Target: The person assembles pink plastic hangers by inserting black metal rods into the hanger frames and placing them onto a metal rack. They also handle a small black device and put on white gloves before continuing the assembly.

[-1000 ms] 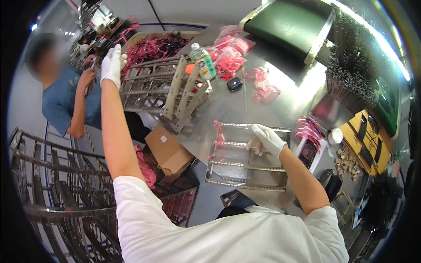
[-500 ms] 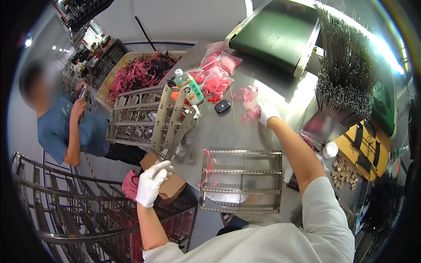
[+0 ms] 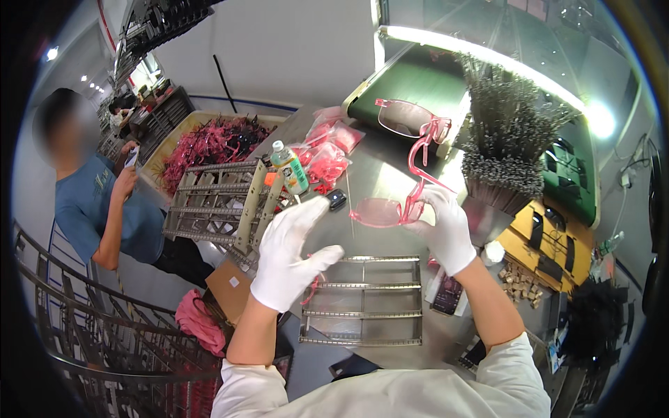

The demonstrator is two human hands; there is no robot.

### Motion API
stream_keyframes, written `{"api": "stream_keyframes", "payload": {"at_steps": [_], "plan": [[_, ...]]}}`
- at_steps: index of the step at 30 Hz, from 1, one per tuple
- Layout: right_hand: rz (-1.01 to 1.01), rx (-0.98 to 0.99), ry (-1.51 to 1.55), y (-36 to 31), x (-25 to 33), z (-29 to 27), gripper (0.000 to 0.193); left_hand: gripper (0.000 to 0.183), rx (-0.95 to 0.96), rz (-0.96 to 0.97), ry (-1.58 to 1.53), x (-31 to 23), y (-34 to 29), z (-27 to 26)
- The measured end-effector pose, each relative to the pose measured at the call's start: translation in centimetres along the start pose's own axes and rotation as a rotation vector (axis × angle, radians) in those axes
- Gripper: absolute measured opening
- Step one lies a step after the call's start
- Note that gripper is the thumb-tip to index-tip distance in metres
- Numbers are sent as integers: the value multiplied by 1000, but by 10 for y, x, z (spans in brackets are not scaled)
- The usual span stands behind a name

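Your right grip, gloved in white, pinches a pink piece between thumb and fingers. The pink piece has two round see-through parts joined by a bent pink strip. One round part is just left of your fingers, and the other is farther away, in front of the green belt. Your left grip, also gloved in white, is empty, with its thumb spread away from its fingers. A small black case is just beside those fingertips.

Below and between your two arms, a metal rack lies flat on the desk. A pink ribbon hangs on its left side. A phone lies to the right of the rack.

Past your left grip, you can see a bottle, pink bags and a pile of metal frames. On your right, a big bunch of wires stands up. A person in a blue shirt is on your left, with a hand near a thin, light thing.
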State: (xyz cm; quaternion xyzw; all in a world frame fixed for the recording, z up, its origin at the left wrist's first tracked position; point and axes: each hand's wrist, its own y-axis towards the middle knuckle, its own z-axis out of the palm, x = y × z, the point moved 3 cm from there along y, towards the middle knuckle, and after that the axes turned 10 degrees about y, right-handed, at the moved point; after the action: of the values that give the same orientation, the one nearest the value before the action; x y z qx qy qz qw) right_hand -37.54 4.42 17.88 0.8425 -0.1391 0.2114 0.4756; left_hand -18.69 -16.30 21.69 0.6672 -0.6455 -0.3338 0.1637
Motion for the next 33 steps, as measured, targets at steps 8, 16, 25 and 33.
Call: {"api": "stream_keyframes", "payload": {"at_steps": [8,16,25,33], "plan": [[-46,-39,-5,-17,60,-56,57,90,-82,313,105,-92,40,-29],[-264,-104,-239,-23,109,-88,60,60,-135,366,252,-94,40,-15],[-288,-144,-331,-31,128,-112,60,49,-159,378,152,-101,43,1],[-332,-203,-311,-23,126,-131,63,51,-225,345,125,-105,56,-11]]}}
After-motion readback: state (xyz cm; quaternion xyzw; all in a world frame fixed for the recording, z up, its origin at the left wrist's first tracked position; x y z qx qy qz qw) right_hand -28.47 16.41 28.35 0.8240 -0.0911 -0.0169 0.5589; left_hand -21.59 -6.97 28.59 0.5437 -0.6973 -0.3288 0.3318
